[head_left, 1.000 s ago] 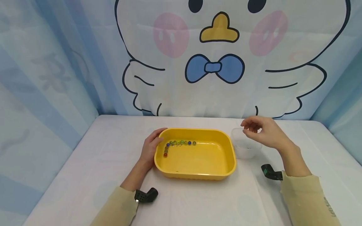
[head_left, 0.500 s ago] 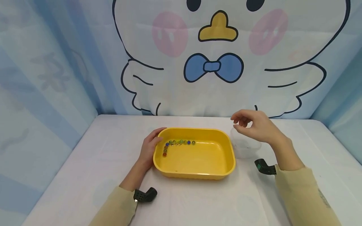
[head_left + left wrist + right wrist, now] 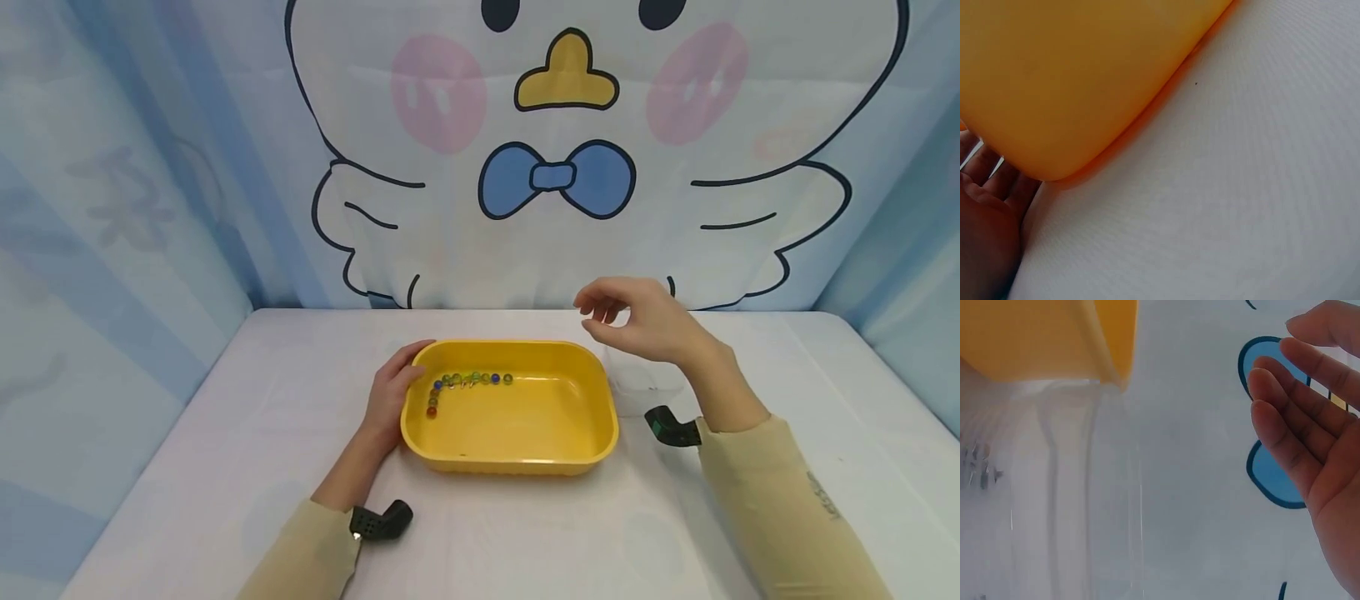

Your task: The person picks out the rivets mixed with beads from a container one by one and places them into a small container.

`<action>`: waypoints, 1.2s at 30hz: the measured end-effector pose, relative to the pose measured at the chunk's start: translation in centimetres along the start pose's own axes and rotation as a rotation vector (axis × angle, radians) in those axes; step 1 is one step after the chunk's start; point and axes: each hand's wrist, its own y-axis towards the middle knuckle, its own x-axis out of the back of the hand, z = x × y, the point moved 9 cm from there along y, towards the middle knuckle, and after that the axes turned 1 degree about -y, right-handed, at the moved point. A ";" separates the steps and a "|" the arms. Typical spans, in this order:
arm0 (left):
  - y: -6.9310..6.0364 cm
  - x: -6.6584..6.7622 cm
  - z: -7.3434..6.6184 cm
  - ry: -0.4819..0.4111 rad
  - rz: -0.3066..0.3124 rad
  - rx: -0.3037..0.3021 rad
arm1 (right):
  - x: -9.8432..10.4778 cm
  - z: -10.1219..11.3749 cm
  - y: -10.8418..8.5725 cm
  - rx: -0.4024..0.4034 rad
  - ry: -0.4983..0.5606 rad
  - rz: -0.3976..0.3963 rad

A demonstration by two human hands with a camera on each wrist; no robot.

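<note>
My left hand [image 3: 386, 400] holds the left end of a yellow plastic tray [image 3: 517, 437], thumb over the rim and fingers against the outer wall. Inside the tray, several glass marbles [image 3: 476, 378], green, blue and reddish, form a bent row along the back and left. Above the tray's back right corner hovers my right hand [image 3: 637, 321], fingers loosely curved. In the right wrist view its thumb and index fingertips lie close together, and no object shows between them. Beneath and right of that hand stands a clear plastic box [image 3: 648, 387], partly hidden by the wrist.
The clear box stands against the tray's right side; a few small dark bits [image 3: 984, 465] show through its wall. A white cloth [image 3: 525, 533] covers the table. Behind hangs a curtain [image 3: 555, 250] printed with a cartoon bird. Each wrist wears a black camera [image 3: 671, 427].
My right hand has moved left and slightly up, from above the clear box towards the tray's back right corner. The left hand keeps its hold on the tray; the marbles have not moved.
</note>
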 end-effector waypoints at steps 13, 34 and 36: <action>0.0 -0.1 -0.2 -0.003 0.000 -0.007 | -1.2 2.0 2.7 0.069 0.037 0.019; 0.1 0.0 -0.1 0.007 -0.003 -0.021 | -4.8 3.5 5.3 0.090 0.074 0.136; 0.1 0.0 -0.1 0.009 -0.001 -0.020 | -5.3 3.7 5.5 0.096 0.073 0.151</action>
